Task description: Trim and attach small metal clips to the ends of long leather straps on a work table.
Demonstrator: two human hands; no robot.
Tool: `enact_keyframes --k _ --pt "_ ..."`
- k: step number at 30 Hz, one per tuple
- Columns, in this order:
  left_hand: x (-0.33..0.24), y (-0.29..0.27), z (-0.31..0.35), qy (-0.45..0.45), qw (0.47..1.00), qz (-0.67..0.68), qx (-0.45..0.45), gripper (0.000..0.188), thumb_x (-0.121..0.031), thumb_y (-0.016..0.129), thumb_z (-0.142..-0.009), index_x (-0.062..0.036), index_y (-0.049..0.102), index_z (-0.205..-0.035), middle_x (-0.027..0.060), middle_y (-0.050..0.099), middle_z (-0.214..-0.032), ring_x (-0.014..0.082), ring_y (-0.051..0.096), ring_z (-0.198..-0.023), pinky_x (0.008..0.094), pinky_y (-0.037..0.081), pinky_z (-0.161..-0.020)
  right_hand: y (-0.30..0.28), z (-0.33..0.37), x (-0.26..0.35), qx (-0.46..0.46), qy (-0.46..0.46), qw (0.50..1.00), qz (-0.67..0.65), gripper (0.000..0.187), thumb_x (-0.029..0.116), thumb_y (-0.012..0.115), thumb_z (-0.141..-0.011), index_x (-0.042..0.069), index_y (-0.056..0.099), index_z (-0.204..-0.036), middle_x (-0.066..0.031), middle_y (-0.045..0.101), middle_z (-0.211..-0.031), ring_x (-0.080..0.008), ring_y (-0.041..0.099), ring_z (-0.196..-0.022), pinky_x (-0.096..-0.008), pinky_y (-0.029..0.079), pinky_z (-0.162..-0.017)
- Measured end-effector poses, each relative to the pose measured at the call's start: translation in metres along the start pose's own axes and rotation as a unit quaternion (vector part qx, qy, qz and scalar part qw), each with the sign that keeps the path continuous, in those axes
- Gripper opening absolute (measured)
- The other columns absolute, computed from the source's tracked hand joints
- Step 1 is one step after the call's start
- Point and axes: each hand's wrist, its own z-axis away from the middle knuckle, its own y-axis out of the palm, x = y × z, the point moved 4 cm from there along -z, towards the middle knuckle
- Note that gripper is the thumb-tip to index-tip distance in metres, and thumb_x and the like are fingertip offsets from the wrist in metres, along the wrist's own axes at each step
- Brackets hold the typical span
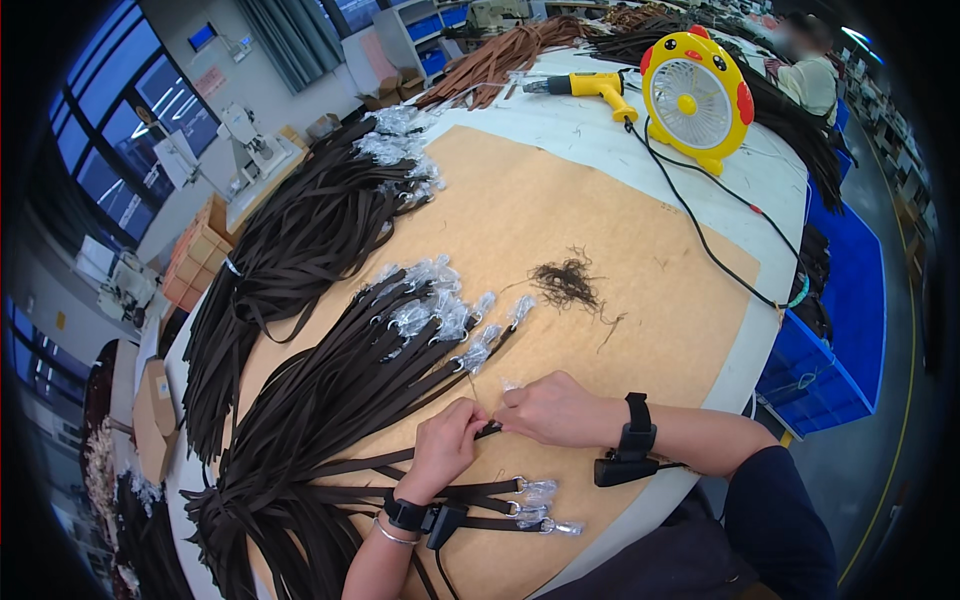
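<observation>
The dark strap (pixel 488 431) is between my two hands, over the brown paper (pixel 670 340). My left hand (pixel 447 446) pinches it between thumb and fingers; my right hand (pixel 556 408), fingers drawn together, grips it just beside. Three straps (pixel 478 491) with plastic-wrapped clips (pixel 540 488) lie nearer me, a thick bunch (pixel 345 375) leftward. Beyond are tangled threads (pixel 568 283), a yellow gun-shaped tool (pixel 592 87) and a yellow fan (pixel 690 100).
</observation>
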Motion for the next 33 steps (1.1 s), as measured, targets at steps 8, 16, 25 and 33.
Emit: enact_keyframes --k 8,16,25,33 --pt "0.008 0.0 0.008 -0.013 1.0 0.001 -0.019 0.007 -0.003 0.064 -0.087 -0.005 0.06 -0.093 0.0114 0.065 -0.085 0.0328 0.066 -0.078 0.0386 0.051 -0.065 -0.004 -0.002 -0.006 0.033 0.052 0.997 -0.051 0.02 0.03 0.062 -0.093 0.013 0.072 -0.095 -0.0068 0.068 -0.085 -0.0272 0.068 -0.076 -0.0397 0.053 -0.063" --pt "0.003 -0.002 0.013 0.028 0.997 0.051 -0.04 0.012 0.006 0.063 -0.084 -0.0017 0.059 -0.093 0.0139 0.064 -0.089 0.033 0.065 -0.08 0.0356 0.052 -0.071 -0.011 -0.036 -0.035 0.12 0.171 0.974 -0.089 0.027 0.036 0.06 -0.093 0.012 0.072 -0.097 -0.0104 0.072 -0.086 -0.0315 0.069 -0.084 -0.0439 0.052 -0.07" --pt "0.0 0.004 0.013 0.062 0.994 0.072 -0.049 0.013 0.007 0.063 -0.085 -0.0011 0.059 -0.095 0.0138 0.063 -0.09 0.0308 0.065 -0.079 0.0342 0.052 -0.07 0.018 -0.053 -0.041 0.126 0.177 0.963 -0.162 0.029 0.037 0.062 -0.09 0.01 0.071 -0.093 -0.0108 0.072 -0.085 -0.0311 0.069 -0.084 -0.0427 0.052 -0.07" --pt "0.014 0.001 0.004 -0.039 0.993 0.092 -0.057 0.008 0.004 0.061 -0.088 -0.0002 0.057 -0.094 0.0142 0.059 -0.084 0.0283 0.062 -0.07 0.0341 0.048 -0.064 0.0 0.01 -0.039 0.091 0.177 0.966 -0.163 0.029 0.041 0.069 -0.089 0.014 0.069 -0.099 -0.0104 0.071 -0.084 -0.0314 0.068 -0.081 -0.0425 0.05 -0.068"
